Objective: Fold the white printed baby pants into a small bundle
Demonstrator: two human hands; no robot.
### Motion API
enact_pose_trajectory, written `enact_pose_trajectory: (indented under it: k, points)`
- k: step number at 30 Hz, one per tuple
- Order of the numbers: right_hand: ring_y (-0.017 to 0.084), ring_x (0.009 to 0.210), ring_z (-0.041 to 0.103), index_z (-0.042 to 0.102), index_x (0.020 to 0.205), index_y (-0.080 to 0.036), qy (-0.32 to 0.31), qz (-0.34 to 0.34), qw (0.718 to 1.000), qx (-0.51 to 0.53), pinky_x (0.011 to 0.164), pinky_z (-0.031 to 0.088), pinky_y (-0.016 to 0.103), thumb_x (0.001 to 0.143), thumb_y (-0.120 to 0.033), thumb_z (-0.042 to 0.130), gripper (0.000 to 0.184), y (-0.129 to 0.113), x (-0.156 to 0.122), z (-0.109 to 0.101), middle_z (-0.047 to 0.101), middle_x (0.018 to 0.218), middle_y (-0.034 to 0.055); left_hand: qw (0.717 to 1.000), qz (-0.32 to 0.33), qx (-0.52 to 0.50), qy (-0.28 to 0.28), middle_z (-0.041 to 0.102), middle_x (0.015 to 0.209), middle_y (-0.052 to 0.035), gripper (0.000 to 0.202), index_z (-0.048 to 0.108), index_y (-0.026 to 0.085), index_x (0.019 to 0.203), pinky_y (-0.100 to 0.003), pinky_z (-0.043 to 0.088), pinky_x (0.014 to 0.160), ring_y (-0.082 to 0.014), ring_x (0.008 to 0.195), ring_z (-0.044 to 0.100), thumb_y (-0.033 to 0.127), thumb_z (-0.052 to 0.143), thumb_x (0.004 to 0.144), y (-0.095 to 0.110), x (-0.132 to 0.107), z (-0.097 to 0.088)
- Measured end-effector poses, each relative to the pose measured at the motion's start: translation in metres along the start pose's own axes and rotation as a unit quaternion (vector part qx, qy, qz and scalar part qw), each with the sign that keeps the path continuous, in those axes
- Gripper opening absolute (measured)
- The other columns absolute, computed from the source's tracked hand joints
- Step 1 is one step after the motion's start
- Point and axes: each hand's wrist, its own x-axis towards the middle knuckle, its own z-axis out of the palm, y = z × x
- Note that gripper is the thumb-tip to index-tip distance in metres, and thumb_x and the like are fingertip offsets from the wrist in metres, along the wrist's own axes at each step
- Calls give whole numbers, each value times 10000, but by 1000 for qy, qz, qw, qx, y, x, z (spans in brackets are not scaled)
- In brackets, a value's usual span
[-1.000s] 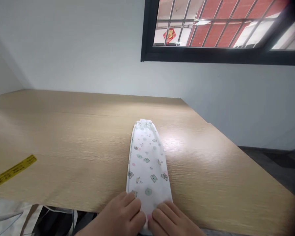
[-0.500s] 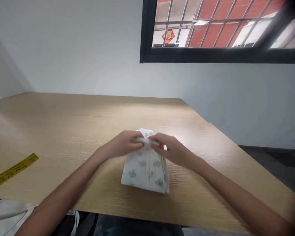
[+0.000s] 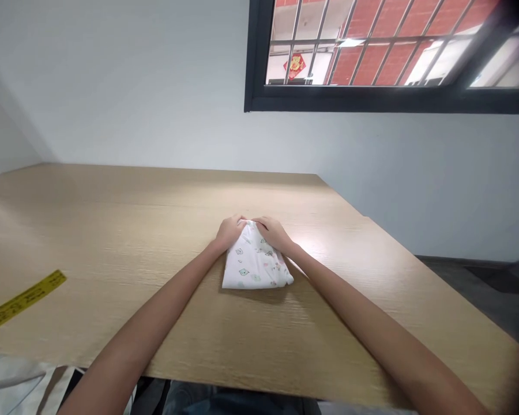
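Observation:
A folded white cloth (image 3: 255, 262) with small green and pink printed figures lies on the wooden table in front of me. Its near edge is straight, and a small rounded bulge shows at the near right corner. My left hand (image 3: 232, 230) grips the far left edge, thumb on top and fingers curled over the back. At the far right edge, my right hand (image 3: 273, 231) holds the cloth in the same way, its fingers bent over the rim. The fingertips of both hands are partly hidden behind the cloth.
The wooden table (image 3: 134, 225) reaches back to a pale wall. A yellow strip with dark markings (image 3: 23, 301) lies at the left. White fabric (image 3: 12, 386) shows below the front edge at lower left. A barred window (image 3: 363, 52) is at upper right.
Both hands have moved away from me with the cloth. It was raised and bunched at the top between the fingers; now it lies flatter and more compact on the table.

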Motion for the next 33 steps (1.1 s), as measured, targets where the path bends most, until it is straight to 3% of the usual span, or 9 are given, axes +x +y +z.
enact_pose_trajectory:
  k: [5, 9, 11, 14, 17, 20, 24, 30, 33]
  points:
    - [186, 1042, 454, 559, 1139, -76, 39, -56, 994, -86, 909, 364, 293, 844, -82, 376, 347, -13, -6, -13, 522, 1117, 101, 998, 23, 30, 49, 519, 1040, -84, 259, 566, 130, 1057, -359, 373, 934, -170, 1009, 474, 266, 455, 867, -6, 0, -1]
    - [144, 934, 527, 613, 1031, -136, -92, -211, 972, -54, 831, 427, 270, 855, -102, 370, 302, -45, -31, -19, 584, 1035, 33, 996, 69, 56, 29, 433, 1216, -102, 357, 529, 138, 1158, -361, 328, 993, -195, 1136, 399, 300, 343, 900, 4, -6, -14]
    - [147, 977, 522, 597, 1073, -131, -158, -262, 952, -17, 850, 430, 275, 893, -174, 367, 295, -56, -48, -12, 565, 1093, 34, 987, 138, 66, -52, 447, 1248, -37, 401, 513, 194, 1190, -325, 314, 1017, -163, 1171, 382, 355, 260, 924, 15, -14, -14]
    - [213, 1085, 464, 554, 1168, -103, -196, -252, 947, -37, 935, 382, 369, 913, -228, 349, 350, -62, -68, 3, 504, 1192, 77, 938, 249, 88, -226, 433, 1283, 73, 408, 509, 325, 1191, -313, 262, 1062, -137, 1222, 352, 426, 209, 933, 28, -24, -3]
    - [216, 1131, 423, 518, 1205, -76, -200, -267, 941, -57, 998, 323, 379, 920, -234, 326, 378, -59, -74, 12, 472, 1229, 88, 897, 296, 127, -304, 285, 1383, 58, 398, 427, 336, 1265, -391, 102, 1111, -164, 1317, 181, 393, 209, 937, 31, -21, 11]
    - [194, 1196, 351, 427, 1276, -52, -177, -322, 927, -79, 1047, 253, 358, 943, -259, 278, 419, -59, -74, 14, 427, 1273, 95, 899, 299, 161, -276, 168, 1429, 26, 409, 361, 298, 1317, -422, 0, 1106, -186, 1341, 47, 370, 247, 931, 27, -6, 21]
    - [252, 1247, 243, 358, 1327, -43, -160, -344, 918, -112, 1066, 164, 419, 947, -339, 275, 489, -68, -82, 15, 373, 1306, 124, 921, 286, 174, -201, 158, 1429, 74, 387, 439, 351, 1254, -515, -93, 1061, -234, 1337, -10, 408, 238, 929, 23, 17, 31]
    - [243, 1319, 32, 237, 1404, -115, -228, -363, 904, -9, 1084, 0, 433, 947, -359, 319, 524, -97, -106, 14, 227, 1405, 63, 953, 248, 125, -125, 329, 1364, 42, 431, 398, 332, 1283, -366, 248, 1066, -146, 1250, 310, 419, 162, 933, 17, 40, 35]
    - [150, 1292, 200, 372, 1327, -122, -288, -358, 883, 100, 1100, 78, 336, 959, -281, 307, 406, -102, -106, 1, 342, 1348, 50, 965, 241, 92, -57, 332, 1364, -12, 467, 357, 199, 1320, -287, 218, 1086, -113, 1265, 276, 373, 152, 938, 15, 37, 25]
